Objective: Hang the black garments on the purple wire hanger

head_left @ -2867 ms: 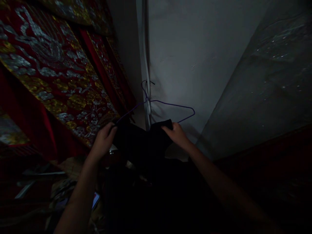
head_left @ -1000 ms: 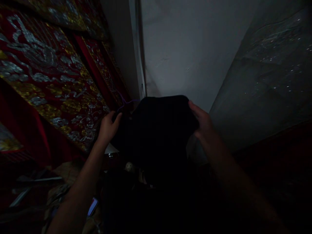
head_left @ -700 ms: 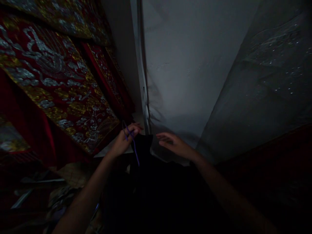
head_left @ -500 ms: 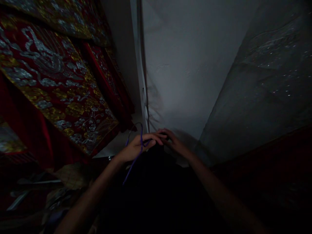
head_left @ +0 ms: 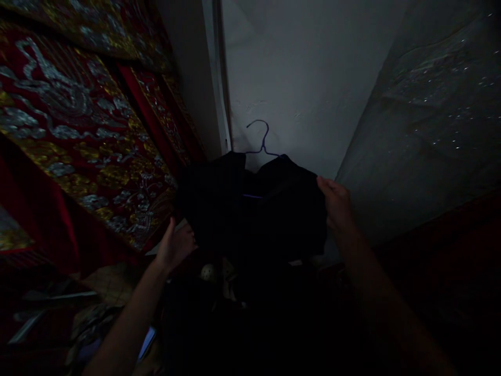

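A black garment (head_left: 282, 209), its exact kind hard to make out in the dim light, is spread over a purple clothes hanger (head_left: 263, 149). The hanger's hook points up in front of the pale wall, and I cannot tell whether it catches on anything. My right hand (head_left: 337, 203) grips the garment's right shoulder edge, with the thumb in front and the fingers partly hidden behind. At the lower left edge of the cloth is my left hand (head_left: 177, 246), its thumb raised apart from the fingers. Those fingertips are at the fabric, partly in shadow.
Red cloth embroidered in gold and silver (head_left: 90, 130) hangs at the left. A whitish wall (head_left: 305, 68) stands ahead, with a narrow vertical strip (head_left: 219, 78) on it. Sheer glittery sheeting (head_left: 426, 130) covers the right side. Dim clutter (head_left: 94, 324) lies low at left.
Earlier both hands were together at the middle, the purple hanger loop around my left hand. Now the hands are wide apart, with the garment spread on the hanger and the hook upright.
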Action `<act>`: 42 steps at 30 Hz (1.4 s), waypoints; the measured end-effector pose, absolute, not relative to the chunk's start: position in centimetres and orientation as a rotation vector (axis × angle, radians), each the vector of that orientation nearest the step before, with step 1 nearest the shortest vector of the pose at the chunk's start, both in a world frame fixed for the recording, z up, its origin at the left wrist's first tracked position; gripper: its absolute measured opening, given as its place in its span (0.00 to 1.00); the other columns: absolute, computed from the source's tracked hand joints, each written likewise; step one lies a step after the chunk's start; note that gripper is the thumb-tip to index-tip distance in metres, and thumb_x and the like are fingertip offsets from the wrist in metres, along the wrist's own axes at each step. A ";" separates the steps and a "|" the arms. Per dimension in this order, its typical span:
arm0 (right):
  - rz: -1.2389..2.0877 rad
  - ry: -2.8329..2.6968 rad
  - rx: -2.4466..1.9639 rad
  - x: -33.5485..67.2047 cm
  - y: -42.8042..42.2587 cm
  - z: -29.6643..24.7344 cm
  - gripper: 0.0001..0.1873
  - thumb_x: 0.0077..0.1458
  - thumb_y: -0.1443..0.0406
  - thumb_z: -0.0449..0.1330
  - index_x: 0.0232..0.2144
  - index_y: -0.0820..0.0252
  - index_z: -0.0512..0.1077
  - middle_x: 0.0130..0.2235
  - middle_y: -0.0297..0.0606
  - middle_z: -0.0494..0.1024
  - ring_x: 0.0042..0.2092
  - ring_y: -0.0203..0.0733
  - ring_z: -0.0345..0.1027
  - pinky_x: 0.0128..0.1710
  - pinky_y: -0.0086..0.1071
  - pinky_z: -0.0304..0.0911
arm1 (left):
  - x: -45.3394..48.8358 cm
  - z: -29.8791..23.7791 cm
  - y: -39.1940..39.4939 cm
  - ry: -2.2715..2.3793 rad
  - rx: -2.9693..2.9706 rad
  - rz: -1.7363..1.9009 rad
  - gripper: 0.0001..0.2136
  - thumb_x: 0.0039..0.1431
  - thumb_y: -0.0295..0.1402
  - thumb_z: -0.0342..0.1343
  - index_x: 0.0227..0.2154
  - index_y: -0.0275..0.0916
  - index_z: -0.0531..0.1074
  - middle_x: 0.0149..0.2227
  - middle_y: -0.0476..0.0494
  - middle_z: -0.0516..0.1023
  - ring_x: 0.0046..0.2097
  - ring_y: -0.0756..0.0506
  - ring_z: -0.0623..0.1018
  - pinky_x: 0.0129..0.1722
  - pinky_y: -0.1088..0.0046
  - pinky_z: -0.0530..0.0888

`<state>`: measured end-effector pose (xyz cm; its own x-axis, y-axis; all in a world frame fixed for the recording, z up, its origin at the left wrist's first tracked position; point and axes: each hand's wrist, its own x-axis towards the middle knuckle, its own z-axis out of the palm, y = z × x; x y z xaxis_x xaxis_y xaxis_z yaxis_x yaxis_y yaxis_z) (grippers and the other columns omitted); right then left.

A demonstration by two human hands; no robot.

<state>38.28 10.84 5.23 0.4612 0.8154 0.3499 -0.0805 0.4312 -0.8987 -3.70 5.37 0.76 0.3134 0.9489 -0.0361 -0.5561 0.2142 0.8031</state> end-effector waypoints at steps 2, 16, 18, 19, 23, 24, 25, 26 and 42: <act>0.711 -0.995 -0.938 36.3 11.2 6.3 0.22 0.42 0.46 0.70 0.28 0.56 0.76 0.26 0.33 0.76 0.29 0.40 0.69 0.29 0.31 0.65 | -3.5 0.0 5.2 0.748 0.801 1.232 0.33 0.49 0.60 0.61 0.48 0.36 0.75 0.48 0.35 0.81 0.57 0.33 0.75 0.59 0.52 0.68; 0.224 -0.824 -1.150 33.3 5.7 -2.6 0.33 0.49 0.49 0.67 0.52 0.58 0.68 0.55 0.46 0.72 0.55 0.50 0.66 0.57 0.45 0.61 | 3.5 -3.9 0.2 1.233 0.428 1.500 0.23 0.46 0.28 0.70 0.47 0.41 0.74 0.46 0.42 0.83 0.51 0.41 0.81 0.55 0.62 0.76; 0.242 -0.734 -1.250 31.1 3.8 -4.6 0.31 0.50 0.47 0.65 0.51 0.57 0.67 0.54 0.48 0.71 0.54 0.50 0.66 0.54 0.44 0.62 | 4.3 -4.0 -0.4 1.200 0.338 1.411 0.19 0.47 0.29 0.69 0.44 0.37 0.75 0.40 0.40 0.84 0.46 0.39 0.83 0.50 0.62 0.78; 0.373 -0.722 -1.285 29.7 2.9 -5.4 0.27 0.51 0.45 0.63 0.46 0.57 0.69 0.49 0.46 0.74 0.48 0.49 0.69 0.49 0.41 0.65 | 4.7 -3.9 -0.6 1.173 0.305 1.359 0.16 0.48 0.30 0.68 0.41 0.35 0.76 0.37 0.39 0.84 0.44 0.38 0.84 0.48 0.62 0.79; 1.183 -1.132 -1.206 23.3 0.2 -6.6 0.30 0.56 0.38 0.53 0.27 0.57 0.70 0.28 0.39 0.74 0.31 0.44 0.68 0.33 0.36 0.64 | 6.2 -3.9 -1.5 1.120 0.273 1.239 0.13 0.45 0.30 0.67 0.35 0.32 0.78 0.33 0.38 0.84 0.38 0.38 0.84 0.42 0.62 0.81; 1.277 -1.204 -1.162 21.9 -0.1 -6.5 0.30 0.56 0.37 0.52 0.26 0.57 0.71 0.28 0.38 0.75 0.32 0.44 0.68 0.35 0.37 0.64 | 6.4 -4.0 -1.6 1.113 0.278 1.231 0.13 0.44 0.30 0.68 0.35 0.32 0.78 0.33 0.38 0.84 0.37 0.38 0.84 0.41 0.63 0.81; 1.325 -1.259 -1.122 20.9 -0.4 -6.3 0.30 0.56 0.38 0.53 0.26 0.57 0.71 0.28 0.38 0.75 0.33 0.45 0.69 0.37 0.37 0.64 | 6.5 -4.1 -1.7 1.100 0.284 1.222 0.13 0.44 0.30 0.68 0.35 0.32 0.78 0.32 0.38 0.84 0.37 0.38 0.84 0.40 0.63 0.81; 1.326 -1.285 -1.096 20.1 -0.5 -6.3 0.30 0.55 0.38 0.54 0.26 0.57 0.71 0.29 0.37 0.76 0.35 0.45 0.69 0.39 0.37 0.64 | 6.4 -4.3 -1.8 1.082 0.288 1.217 0.13 0.43 0.31 0.68 0.34 0.32 0.78 0.32 0.39 0.84 0.37 0.38 0.84 0.40 0.63 0.81; 1.182 -1.226 -1.006 20.9 -1.2 -5.1 0.25 0.58 0.43 0.54 0.23 0.55 0.63 0.20 0.29 0.62 0.23 0.35 0.56 0.24 0.30 0.54 | 5.4 -3.6 -4.0 1.077 0.314 1.120 0.14 0.45 0.35 0.68 0.34 0.34 0.77 0.31 0.39 0.83 0.40 0.36 0.83 0.42 0.63 0.79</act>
